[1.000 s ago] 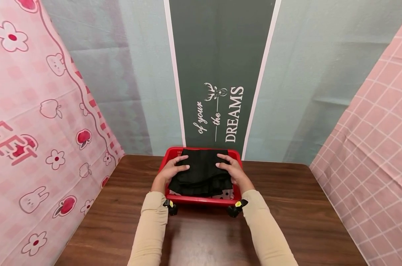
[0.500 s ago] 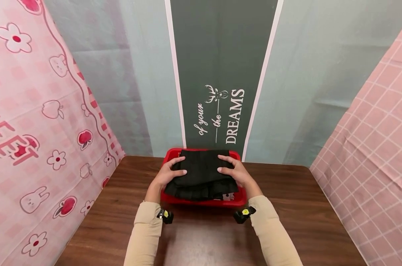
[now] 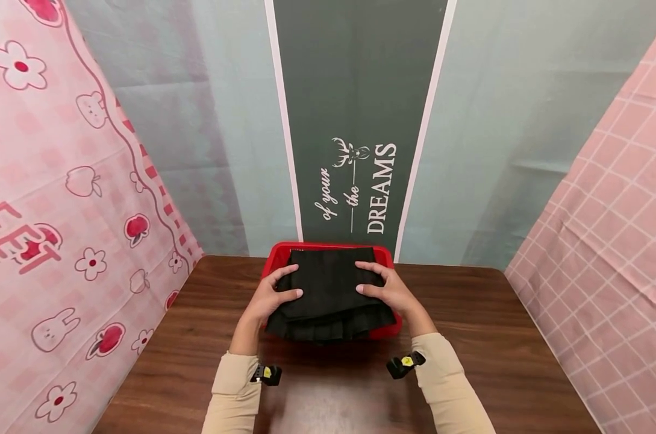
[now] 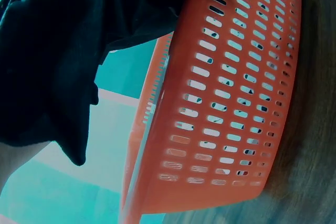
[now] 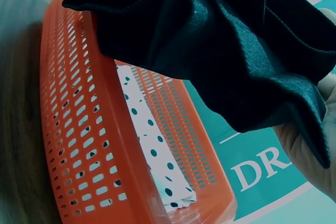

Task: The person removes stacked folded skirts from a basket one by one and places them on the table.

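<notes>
Both of my hands hold a folded black pleated skirt (image 3: 330, 286) by its two sides. My left hand (image 3: 264, 299) grips the left side and my right hand (image 3: 397, 294) the right, thumbs on top, the other fingers partly hidden. A red perforated basket (image 3: 333, 245) lies below, its front rim mostly covered by the skirt in the head view. Both wrist views show the skirt raised above the rim, its pleated edge (image 5: 252, 61) hanging down. Inside the basket lies a white cloth with dark dots (image 5: 152, 140), visible in the right wrist view.
The basket stands on a brown wooden table (image 3: 468, 337), near its back edge. Behind it hangs a grey-green curtain (image 3: 360, 90) with lettering. Pink patterned cloths hang at the left (image 3: 89, 199) and right (image 3: 604, 241).
Both hands have drawn the skirt up and toward me. It now overlaps the basket's front rim and hides the dotted cloth in the head view. The basket has hardly moved.
</notes>
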The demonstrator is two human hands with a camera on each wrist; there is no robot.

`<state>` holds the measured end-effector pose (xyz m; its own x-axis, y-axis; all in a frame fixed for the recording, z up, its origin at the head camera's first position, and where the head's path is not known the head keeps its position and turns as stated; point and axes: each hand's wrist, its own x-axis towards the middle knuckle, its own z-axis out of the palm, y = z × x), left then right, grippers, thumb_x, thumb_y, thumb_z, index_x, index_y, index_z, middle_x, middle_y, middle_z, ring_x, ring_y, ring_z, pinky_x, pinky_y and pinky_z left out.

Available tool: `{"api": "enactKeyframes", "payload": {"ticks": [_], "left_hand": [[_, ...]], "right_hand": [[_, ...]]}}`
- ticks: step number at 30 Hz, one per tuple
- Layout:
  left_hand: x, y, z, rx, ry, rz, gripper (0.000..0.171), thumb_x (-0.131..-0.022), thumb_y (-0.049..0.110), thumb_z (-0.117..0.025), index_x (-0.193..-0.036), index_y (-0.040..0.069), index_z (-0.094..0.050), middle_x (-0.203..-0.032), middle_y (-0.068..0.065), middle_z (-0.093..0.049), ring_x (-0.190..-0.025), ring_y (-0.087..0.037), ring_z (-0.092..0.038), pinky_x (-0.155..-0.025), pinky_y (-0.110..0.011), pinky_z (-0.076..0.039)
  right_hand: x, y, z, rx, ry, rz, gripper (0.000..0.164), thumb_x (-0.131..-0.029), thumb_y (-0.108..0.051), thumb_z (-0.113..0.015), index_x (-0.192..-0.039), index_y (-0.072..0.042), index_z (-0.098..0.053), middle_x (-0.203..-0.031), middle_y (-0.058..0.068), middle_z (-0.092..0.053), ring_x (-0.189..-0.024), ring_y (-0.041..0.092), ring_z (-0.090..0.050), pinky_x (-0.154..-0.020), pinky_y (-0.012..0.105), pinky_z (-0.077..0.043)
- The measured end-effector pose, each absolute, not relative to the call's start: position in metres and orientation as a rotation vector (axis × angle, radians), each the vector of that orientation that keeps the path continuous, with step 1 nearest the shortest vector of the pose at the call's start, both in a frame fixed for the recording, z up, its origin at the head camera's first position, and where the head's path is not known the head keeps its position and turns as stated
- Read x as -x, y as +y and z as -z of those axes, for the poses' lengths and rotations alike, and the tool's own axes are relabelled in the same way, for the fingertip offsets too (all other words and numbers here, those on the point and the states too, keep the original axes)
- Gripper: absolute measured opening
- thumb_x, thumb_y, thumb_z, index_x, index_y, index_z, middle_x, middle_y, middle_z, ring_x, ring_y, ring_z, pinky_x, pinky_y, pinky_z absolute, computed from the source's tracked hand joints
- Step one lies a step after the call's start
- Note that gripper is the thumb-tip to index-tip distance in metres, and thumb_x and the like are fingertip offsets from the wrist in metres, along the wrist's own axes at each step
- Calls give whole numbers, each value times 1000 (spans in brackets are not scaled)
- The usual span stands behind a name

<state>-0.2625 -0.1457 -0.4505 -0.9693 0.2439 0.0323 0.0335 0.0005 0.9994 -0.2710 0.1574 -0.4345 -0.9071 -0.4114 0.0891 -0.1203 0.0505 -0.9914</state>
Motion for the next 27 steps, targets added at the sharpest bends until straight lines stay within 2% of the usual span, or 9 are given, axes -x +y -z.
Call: {"api": "enactKeyframes", "payload": {"ticks": [7, 13, 16, 23, 27], "left_hand": [[257, -144, 446, -270, 2064, -2121, 58, -81, 3, -70, -135, 10, -50, -136, -12, -42, -110, -30, -47, -82, -33, -48], [232, -118, 420, -327, 2049, -2134, 57, -82, -2, -66, -135, 1, -46, -132, -19, -44, -105, -28, -52, -81, -34, -49], [225, -104, 418, -328, 2040, -2166, 56, -82, -2, -66, -135, 0, -46, -131, -19, -45, -103, -28, -55, -80, -35, -50], [232, -78, 443, -314, 2007, -2233, 57, -80, 4, -71, -133, 11, -52, -128, -14, -47, -103, -27, -55, -81, -35, -49], [236, -63, 450, -308, 1964, -2276, 58, -78, 2, -72, -132, 11, -52, -125, -15, -49, -103, -29, -55, -82, -37, -49]], "right_hand": [[258, 158, 424, 588, 2163, 1924, 53, -85, -3, -64, -134, 3, -45, -124, 23, -49, -95, 23, -57, -79, 31, -49], [252, 182, 441, 569, 2169, 1973, 53, -85, -8, -67, -134, -5, -49, -123, 21, -50, -96, 26, -59, -77, 33, -51], [250, 192, 446, 567, 2201, 1981, 53, -84, -12, -68, -134, -8, -50, -128, 19, -48, -102, 26, -56, -80, 32, -49], [244, 214, 453, 542, 2269, 2035, 46, -85, -11, -68, -128, -3, -55, -130, 15, -49, -108, 20, -53, -80, 28, -48], [240, 229, 452, 501, 2261, 2085, 44, -85, -10, -68, -126, -2, -57, -128, 11, -52, -104, 18, -55, -77, 29, -50]]}}
